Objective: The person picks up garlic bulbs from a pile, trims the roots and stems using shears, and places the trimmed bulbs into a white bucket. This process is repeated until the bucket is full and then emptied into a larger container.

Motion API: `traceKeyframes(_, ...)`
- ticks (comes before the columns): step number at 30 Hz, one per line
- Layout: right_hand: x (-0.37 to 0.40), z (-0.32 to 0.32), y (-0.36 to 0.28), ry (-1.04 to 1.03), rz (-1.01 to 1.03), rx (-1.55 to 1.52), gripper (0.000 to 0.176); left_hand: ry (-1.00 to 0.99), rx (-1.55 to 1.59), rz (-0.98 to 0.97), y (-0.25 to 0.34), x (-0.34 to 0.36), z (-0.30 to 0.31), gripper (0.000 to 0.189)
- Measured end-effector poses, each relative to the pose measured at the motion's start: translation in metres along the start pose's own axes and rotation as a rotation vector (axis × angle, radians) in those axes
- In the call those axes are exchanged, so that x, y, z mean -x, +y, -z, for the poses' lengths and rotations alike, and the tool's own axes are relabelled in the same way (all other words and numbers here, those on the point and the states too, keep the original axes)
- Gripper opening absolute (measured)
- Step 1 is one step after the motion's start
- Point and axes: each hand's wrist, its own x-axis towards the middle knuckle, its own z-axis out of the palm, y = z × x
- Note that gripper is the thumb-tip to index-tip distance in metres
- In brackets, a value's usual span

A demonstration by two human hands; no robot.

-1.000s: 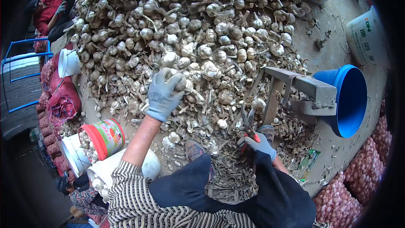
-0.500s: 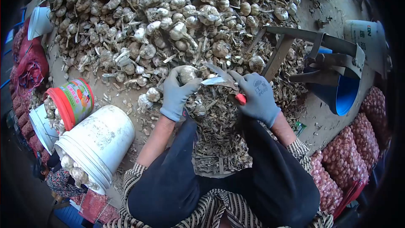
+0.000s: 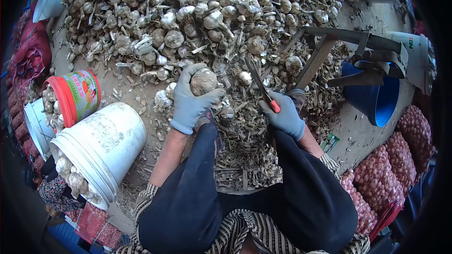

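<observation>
dusty floor spreads around the heap of garlic. the left hand has its grip curled round a bulb, its stem direction unclear. rightward, apart from it, the right hand has its grip closed round shears, blades slanting forward and left.

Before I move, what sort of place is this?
Probably a garlic trimming and packing workplace, perhaps a shed or yard. It shows in the large heap of garlic bulbs, the white bucket lying tipped with bulbs in its mouth, and the filled mesh sacks at the right.
</observation>
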Motion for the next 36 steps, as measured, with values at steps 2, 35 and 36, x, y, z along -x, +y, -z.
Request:
traceKeyframes(2, -0.004, 0.005, -0.015, -0.003, 0.148, 0.127, 0.047, -0.045, -0.128, -0.018, 0.006, -0.001, 0.004, 0.065)
traceKeyframes(35, 0.023, 0.008, -0.004, -0.227, 0.285, 0.376, 0.075, -0.544, 0.455, 0.501, 0.022, 0.039, -0.002, 0.067)
traceKeyframes(36, 0.022, 0.001, 0.004, -0.206, 0.288, 0.326, 0.069, -0.658, 0.373, 0.456, 0.026, 0.037, 0.003, 0.067)
